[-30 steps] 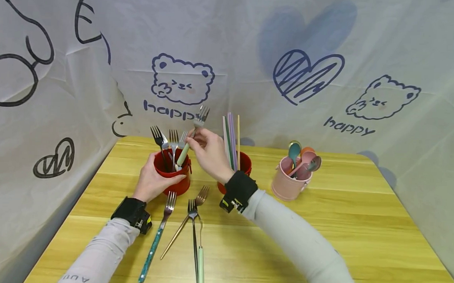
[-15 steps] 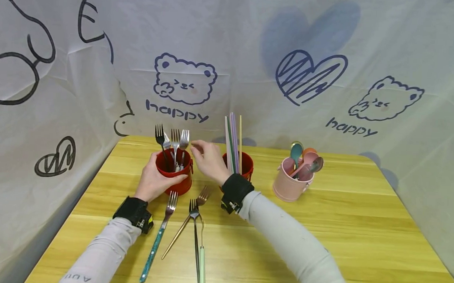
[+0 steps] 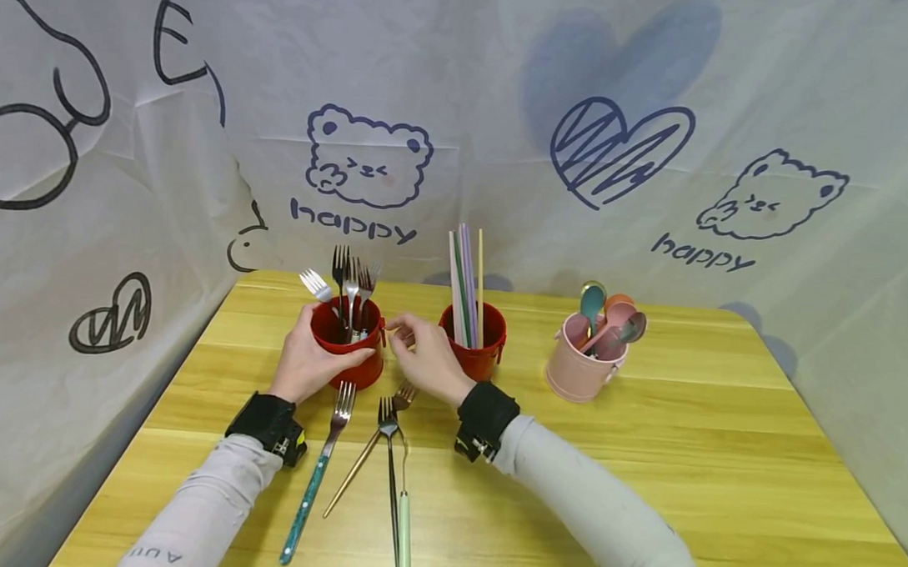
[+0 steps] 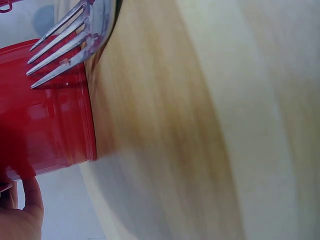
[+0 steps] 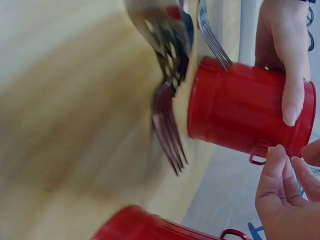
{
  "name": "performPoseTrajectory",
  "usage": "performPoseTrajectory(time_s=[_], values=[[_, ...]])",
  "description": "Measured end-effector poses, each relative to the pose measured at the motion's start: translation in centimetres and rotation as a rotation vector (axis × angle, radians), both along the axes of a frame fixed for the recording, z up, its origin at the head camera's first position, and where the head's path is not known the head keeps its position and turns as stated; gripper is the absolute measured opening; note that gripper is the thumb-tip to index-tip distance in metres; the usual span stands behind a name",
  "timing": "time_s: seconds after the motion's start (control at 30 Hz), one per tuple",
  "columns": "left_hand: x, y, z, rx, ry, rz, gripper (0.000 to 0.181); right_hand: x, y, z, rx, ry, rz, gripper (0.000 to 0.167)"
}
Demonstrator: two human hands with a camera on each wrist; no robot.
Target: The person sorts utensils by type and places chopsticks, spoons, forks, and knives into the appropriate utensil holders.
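Observation:
My left hand [image 3: 306,360] grips a small red bucket [image 3: 364,370], its thumb along the near side. Several forks [image 3: 352,278] stand in the bucket, tines up, one leaning out to the left. Just right of the bucket is my right hand [image 3: 430,359], its fingers loosely bent with nothing between them. In the right wrist view its fingertips [image 5: 276,152] are close beside the bucket's small side handle [image 5: 257,152]; whether they touch cannot be told. On the table in front lie a teal-handled fork [image 3: 315,479], a black fork [image 3: 391,473], a gold fork [image 3: 351,472] and a green-handled fork [image 3: 404,532].
A second red bucket [image 3: 483,366] with several straight sticks [image 3: 465,284] stands behind my right hand. Farther right is a pink bucket [image 3: 577,378] holding several spoons [image 3: 593,302]. The wooden table [image 3: 681,442] ends at a white cloth backdrop with drawings.
My right hand has let go of a green-handled fork in the red bucket and moved down beside it. The forks inside have shifted, one now leaning left. My left hand stays put.

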State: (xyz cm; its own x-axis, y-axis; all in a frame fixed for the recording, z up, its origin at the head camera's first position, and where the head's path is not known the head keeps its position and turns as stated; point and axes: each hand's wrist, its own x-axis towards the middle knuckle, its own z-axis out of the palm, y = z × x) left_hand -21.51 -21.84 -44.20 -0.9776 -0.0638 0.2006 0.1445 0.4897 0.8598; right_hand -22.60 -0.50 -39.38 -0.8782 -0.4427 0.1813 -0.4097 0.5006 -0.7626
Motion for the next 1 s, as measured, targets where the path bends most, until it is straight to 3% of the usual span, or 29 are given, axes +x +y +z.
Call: performPoseTrajectory(time_s=[0.6,0.83,1.0], values=[[0.1,0.1,0.0,0.011,0.005,-0.004,0.095,3.7,3.3,-3.1,0.100,-0.153,0.159,0.025],[0.1,0.2,0.1,0.012,-0.003,-0.006,0.095,5.3,4.6,-3.8,0.125,-0.270,0.238,0.021],[0.2,0.1,0.1,0.009,0.001,-0.006,0.095,6.6,5.3,-4.1,0.139,-0.252,0.304,0.021]])
